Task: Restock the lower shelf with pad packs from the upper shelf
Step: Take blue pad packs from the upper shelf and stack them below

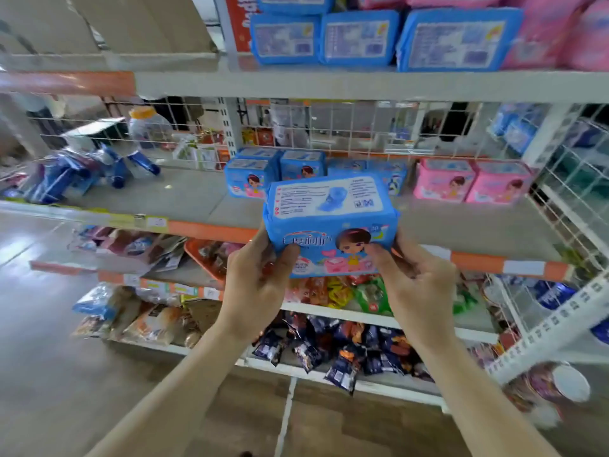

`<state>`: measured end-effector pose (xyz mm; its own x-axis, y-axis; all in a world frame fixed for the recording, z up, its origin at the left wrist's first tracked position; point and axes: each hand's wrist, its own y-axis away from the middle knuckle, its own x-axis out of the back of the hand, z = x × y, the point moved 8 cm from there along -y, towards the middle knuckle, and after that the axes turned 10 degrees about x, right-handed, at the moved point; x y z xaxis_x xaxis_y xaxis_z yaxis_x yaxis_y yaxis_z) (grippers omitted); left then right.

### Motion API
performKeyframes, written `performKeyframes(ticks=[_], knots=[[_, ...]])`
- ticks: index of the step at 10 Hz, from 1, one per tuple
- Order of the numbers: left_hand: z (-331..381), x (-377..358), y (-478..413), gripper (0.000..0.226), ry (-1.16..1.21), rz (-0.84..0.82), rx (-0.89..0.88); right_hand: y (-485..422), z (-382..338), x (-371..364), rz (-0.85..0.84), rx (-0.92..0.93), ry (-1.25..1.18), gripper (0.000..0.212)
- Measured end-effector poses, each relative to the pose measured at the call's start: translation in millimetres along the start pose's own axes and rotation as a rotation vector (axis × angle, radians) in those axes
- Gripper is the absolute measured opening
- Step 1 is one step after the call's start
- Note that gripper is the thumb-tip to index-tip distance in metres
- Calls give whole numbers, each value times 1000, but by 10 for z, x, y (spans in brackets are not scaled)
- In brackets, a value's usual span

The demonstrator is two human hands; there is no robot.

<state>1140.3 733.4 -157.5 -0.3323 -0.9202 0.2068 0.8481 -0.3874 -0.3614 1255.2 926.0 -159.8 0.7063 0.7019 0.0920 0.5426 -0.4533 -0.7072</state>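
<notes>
A blue pad pack [329,222] with a cartoon girl on its front hangs in the air just before the lower shelf [461,222]. My left hand [257,278] grips its left lower corner and my right hand [412,278] grips its right lower corner. Behind it on that shelf stand several blue pad packs [253,176] and two pink pad packs [471,181]. The upper shelf [329,82] carries a row of blue pad packs [359,37] and pink packs [553,31] at the right.
A white wire grid [346,127] backs the lower shelf, and a wire divider [576,179] closes its right end. Blue bottles and bags [85,173] lie on the left part. Snack bags [329,347] fill the shelves below. Cardboard boxes [99,24] sit at top left.
</notes>
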Motion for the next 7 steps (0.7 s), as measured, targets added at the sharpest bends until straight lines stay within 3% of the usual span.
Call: performKeyframes(ticks=[3,5,6,7], knots=[[-404,-42,67,27,-11,-125,63,474,109,-95,33,-51,122,46],[-573,419,-47,46,26,-175,149,495,202,-543,23,-156,68,41],[-385,569,5,67,-111,-151,6,523,510,-692,96,-360,-158,26],[3,551,200,69,-349,-147,-312,538,750,-923,44,-535,-272,31]])
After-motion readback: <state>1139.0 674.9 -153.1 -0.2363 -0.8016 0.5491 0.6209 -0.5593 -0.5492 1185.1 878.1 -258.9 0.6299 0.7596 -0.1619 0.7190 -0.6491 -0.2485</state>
